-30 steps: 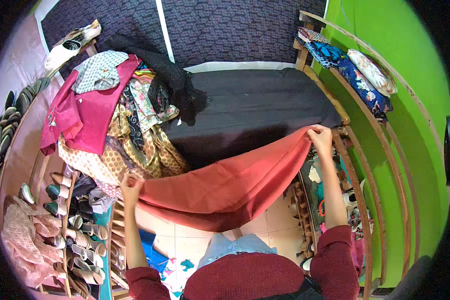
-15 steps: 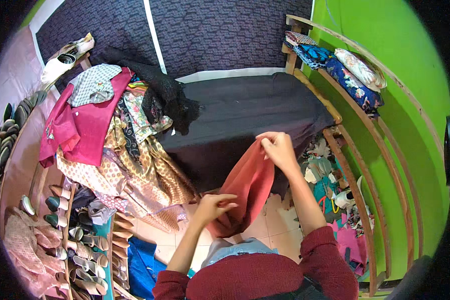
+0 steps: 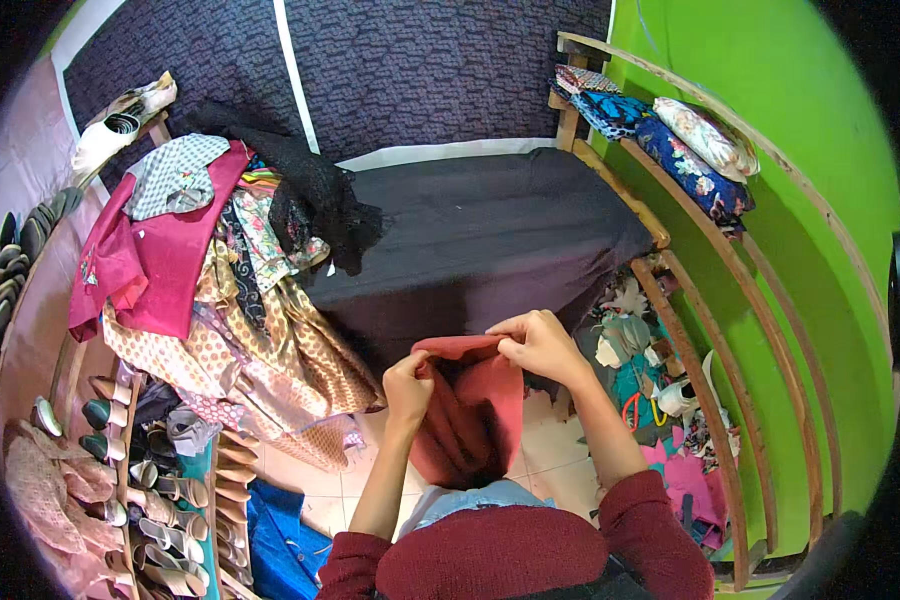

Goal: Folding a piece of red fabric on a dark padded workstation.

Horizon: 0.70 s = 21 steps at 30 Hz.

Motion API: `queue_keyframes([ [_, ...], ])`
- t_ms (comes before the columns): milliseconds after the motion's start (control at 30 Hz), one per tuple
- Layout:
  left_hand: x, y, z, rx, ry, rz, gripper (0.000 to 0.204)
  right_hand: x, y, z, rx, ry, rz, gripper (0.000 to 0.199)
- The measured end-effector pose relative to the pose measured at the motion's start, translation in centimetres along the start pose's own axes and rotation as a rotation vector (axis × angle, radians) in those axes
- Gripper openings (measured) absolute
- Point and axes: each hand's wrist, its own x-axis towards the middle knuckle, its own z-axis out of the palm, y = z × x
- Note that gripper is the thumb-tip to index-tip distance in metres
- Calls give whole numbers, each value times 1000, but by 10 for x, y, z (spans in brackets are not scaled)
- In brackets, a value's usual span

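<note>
One black-covered surface (image 3: 470,215) noted, with a garment heap (image 3: 160,270) at its left edge; the rust-red cloth (image 3: 468,425) hangs in front of its near edge, on my side. From my fingers its long axis runs down and toward my body. My left hand (image 3: 407,390) and right hand (image 3: 538,345), equally near, each pinch its upper edge, fingers closed.

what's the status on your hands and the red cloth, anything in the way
Left hand, right hand: both pinching upper edge. Red cloth: hanging folded between them. Nothing seen blocking it; clothes pile off to the left.
</note>
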Motion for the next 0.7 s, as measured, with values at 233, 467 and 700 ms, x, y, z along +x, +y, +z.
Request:
queue_keyframes([
  [233, -27, 25, 18, 64, -313, 119, 19, -7, 6, 17, 273, 110, 90, 20],
  [467, -28, 37, 12, -88, -319, -44, 27, -18, 15, 24, 469, 193, 129, 17],
  [700, -40, 24, 0, -305, -168, -126, 24, -33, 46, 19, 543, 340, 210, 20],
])
